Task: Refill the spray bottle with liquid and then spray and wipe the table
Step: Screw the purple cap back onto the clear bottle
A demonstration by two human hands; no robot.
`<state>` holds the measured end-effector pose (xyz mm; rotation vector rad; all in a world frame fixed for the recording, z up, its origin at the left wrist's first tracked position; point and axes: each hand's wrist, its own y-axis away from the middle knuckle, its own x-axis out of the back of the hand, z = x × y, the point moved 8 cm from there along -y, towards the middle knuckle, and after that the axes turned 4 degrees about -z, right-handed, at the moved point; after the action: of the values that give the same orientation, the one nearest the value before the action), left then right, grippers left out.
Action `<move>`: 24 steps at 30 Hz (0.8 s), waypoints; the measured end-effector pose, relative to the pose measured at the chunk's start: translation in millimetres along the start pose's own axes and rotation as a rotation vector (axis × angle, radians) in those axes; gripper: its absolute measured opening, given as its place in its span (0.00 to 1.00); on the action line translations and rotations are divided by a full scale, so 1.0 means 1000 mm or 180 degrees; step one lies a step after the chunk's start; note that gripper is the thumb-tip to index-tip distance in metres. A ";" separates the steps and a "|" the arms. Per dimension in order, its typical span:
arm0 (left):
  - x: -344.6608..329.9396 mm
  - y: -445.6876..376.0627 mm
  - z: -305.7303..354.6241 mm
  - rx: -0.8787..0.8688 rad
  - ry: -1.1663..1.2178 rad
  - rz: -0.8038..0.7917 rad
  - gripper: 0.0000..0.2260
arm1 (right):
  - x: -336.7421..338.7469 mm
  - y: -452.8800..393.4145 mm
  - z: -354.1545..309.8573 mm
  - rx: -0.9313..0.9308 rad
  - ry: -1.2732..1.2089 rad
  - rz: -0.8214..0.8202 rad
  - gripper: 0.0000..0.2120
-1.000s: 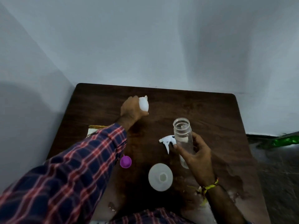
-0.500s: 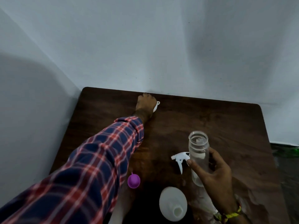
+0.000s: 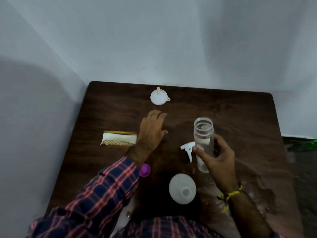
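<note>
My right hand (image 3: 217,158) grips a clear, uncapped spray bottle (image 3: 203,134) standing upright on the dark wooden table (image 3: 240,114). The white spray trigger head (image 3: 187,148) lies on the table just left of the bottle. A white funnel (image 3: 159,97) sits upside down near the table's far edge. My left hand (image 3: 151,130) hovers flat with fingers straight, a short way in front of the funnel and holding nothing. A white refill bottle (image 3: 182,188) stands open near me, its purple cap (image 3: 145,170) beside my left sleeve.
A folded white and yellow cloth (image 3: 118,138) lies at the table's left side, partly behind my left wrist. Wet patches (image 3: 257,186) mark the table's right front. Grey walls close in the back and left edges. Dark floor shows at the right.
My left hand set the funnel down at the table's far edge, let go of it and drew back toward me. My right hand kept holding the spray bottle.
</note>
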<state>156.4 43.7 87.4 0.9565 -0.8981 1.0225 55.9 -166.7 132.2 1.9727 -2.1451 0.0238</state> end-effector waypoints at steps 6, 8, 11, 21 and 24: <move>-0.046 0.094 -0.013 0.0534 0.0100 -0.0693 0.28 | 0.004 0.011 -0.010 0.0146 -0.0077 0.0106 0.22; -0.067 0.122 -0.021 0.0731 -0.0157 -0.1153 0.32 | 0.007 0.017 -0.012 0.0181 -0.0059 0.0112 0.21; -0.087 0.139 -0.029 0.0758 -0.0272 -0.1331 0.31 | 0.007 0.022 -0.010 0.0185 -0.0012 0.0085 0.21; -0.023 0.146 -0.021 0.1177 0.2362 0.0341 0.15 | 0.022 0.050 -0.012 0.0404 0.0204 0.0286 0.25; 0.016 0.133 0.020 0.0822 0.4548 0.0688 0.16 | 0.022 0.055 -0.019 0.0535 0.0390 0.0339 0.27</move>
<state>31.6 59.5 136.6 0.1342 0.3488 1.6435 3.1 -179.7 161.9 1.8857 -2.2294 0.3442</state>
